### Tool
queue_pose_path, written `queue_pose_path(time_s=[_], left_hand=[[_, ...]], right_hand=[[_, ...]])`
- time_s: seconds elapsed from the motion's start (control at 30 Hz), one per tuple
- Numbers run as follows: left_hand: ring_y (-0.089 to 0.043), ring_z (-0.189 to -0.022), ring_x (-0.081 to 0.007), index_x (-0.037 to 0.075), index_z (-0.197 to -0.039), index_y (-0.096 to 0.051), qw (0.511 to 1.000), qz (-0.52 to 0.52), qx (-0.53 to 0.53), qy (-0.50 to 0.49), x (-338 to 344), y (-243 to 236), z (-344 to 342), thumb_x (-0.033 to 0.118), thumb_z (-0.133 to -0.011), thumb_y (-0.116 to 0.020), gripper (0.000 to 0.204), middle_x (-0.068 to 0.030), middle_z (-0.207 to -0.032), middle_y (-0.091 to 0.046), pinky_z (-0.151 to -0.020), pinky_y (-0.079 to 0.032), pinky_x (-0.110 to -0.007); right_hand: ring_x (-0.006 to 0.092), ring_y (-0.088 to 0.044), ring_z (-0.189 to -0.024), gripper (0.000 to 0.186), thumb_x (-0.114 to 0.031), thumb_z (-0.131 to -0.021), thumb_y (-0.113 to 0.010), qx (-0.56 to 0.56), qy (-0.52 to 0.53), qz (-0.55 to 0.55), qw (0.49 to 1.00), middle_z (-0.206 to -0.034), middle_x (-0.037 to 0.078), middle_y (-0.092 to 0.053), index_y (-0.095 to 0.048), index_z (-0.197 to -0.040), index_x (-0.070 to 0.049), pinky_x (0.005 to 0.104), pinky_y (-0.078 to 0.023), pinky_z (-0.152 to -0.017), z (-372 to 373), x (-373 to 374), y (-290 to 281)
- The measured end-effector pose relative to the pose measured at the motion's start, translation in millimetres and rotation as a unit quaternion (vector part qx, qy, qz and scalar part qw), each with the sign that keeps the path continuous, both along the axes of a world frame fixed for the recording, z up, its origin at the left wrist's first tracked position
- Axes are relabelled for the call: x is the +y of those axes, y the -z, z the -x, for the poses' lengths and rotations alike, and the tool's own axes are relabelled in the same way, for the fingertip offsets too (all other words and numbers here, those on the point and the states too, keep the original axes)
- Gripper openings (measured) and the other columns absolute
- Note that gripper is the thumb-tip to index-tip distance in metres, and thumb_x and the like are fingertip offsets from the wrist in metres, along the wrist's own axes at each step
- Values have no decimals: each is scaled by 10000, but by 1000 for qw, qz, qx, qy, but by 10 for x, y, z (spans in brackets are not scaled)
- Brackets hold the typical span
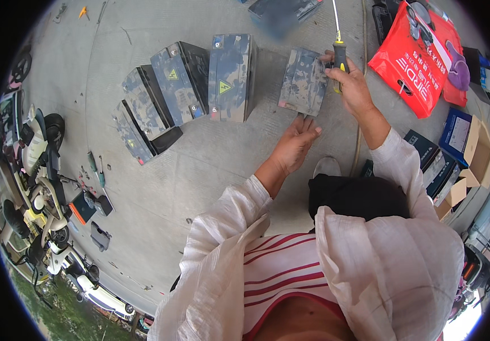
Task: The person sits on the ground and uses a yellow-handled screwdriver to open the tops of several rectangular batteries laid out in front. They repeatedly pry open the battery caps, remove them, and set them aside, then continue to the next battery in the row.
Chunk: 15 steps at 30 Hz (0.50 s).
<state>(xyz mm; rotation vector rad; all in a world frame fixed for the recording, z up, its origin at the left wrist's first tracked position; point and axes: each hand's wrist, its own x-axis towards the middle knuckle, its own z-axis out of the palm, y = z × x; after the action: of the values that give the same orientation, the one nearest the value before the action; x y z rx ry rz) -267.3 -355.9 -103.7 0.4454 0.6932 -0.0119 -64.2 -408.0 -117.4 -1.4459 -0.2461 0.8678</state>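
Observation:
A dusty blue-grey battery block point(303, 82) is between my two hands. My left hand point(295, 146) has its fingertips at the block's near edge, partly hidden beneath it, with the thumb pointing right. My right hand point(352, 85) is closed around a screwdriver point(340, 59) with a black and yellow handle, its shaft pointing away from me. Some right fingertips also meet the block's right side. To the left, several similar batteries stand in a fanned row, the nearest being a tall battery point(230, 77) with a yellow warning triangle and bolt terminals.
A red bag point(407, 68) lies at the far right, with a purple item point(458, 67) on it. Opened cardboard boxes point(480, 150) stand to the right. Screwdrivers point(101, 173) and a small orange-edged box point(81, 208) lie at left on the concrete floor, near parked scooters point(43, 196).

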Motion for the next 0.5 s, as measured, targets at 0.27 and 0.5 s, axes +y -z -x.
queue_pose_path(time_s=[0.27, 0.5], left_hand=[[-384, -1420, -304, 27, -1390, -442, 934, 110, 101, -323, 365, 285, 569, 438, -987, -612, 600, -186, -1448, -474, -1200, -313, -484], [-391, -1418, -276, 120, -1506, -364, 967, -104, -12, -232, 820, 245, 966, 534, -959, -628, 735, -99, -1537, -399, -1186, -330, -480]], right_hand=[[171, -537, -1238, 379, -19, -904, -601, -1, 9, 19, 1000, -1300, 79, -635, -622, -1280, 18, 311, -378, -1086, -50, -106, 53], [111, -595, -1019, 353, -79, -885, -673, -31, 5, 16, 999, -1115, 34, -665, -663, -1232, -20, 272, -446, -949, -29, -205, -92]])
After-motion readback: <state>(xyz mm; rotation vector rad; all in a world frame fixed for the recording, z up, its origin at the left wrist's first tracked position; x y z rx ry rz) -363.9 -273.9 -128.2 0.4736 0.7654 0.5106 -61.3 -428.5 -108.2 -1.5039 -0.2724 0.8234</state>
